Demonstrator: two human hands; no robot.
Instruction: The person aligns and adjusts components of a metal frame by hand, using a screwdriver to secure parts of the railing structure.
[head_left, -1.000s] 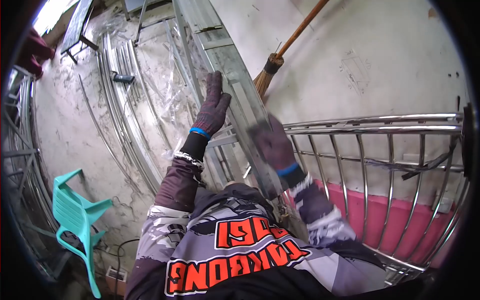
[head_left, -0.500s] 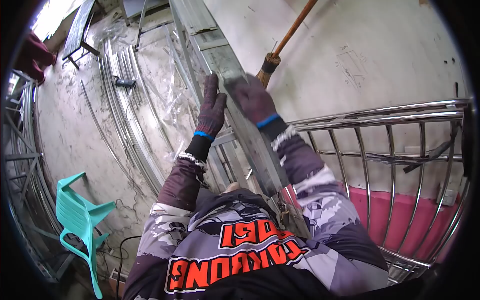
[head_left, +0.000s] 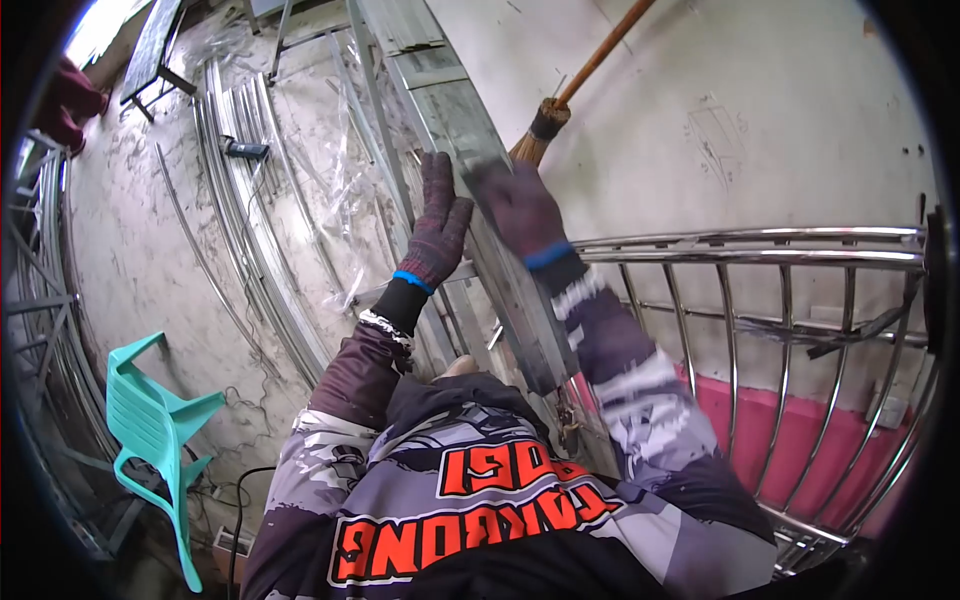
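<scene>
A long grey metal plank (head_left: 450, 118) runs away from my body, with thin flat strips (head_left: 405, 28) on its far part. My left hand (head_left: 440, 222), in a dark knitted glove with a blue cuff, is at the plank's left edge, fingers stretched out and nothing in them. On the plank's right side is my right hand (head_left: 522, 212), gloved alike. Motion smears its fingertips, so whether anything is under or in them cannot be told.
Steel railing (head_left: 780, 258) stands at right. A broom (head_left: 548, 120) leans on the wall beyond my right hand. Metal tubes (head_left: 235, 215), plastic wrap (head_left: 345, 180) and a dark power tool (head_left: 246, 150) lie on the floor at left. A turquoise chair (head_left: 150, 410) is nearer. A person's legs (head_left: 70, 105) show top left.
Both hands appear slightly farther right in view, still at the plank. The view has shifted a little, and the right hand is blurred in both frames.
</scene>
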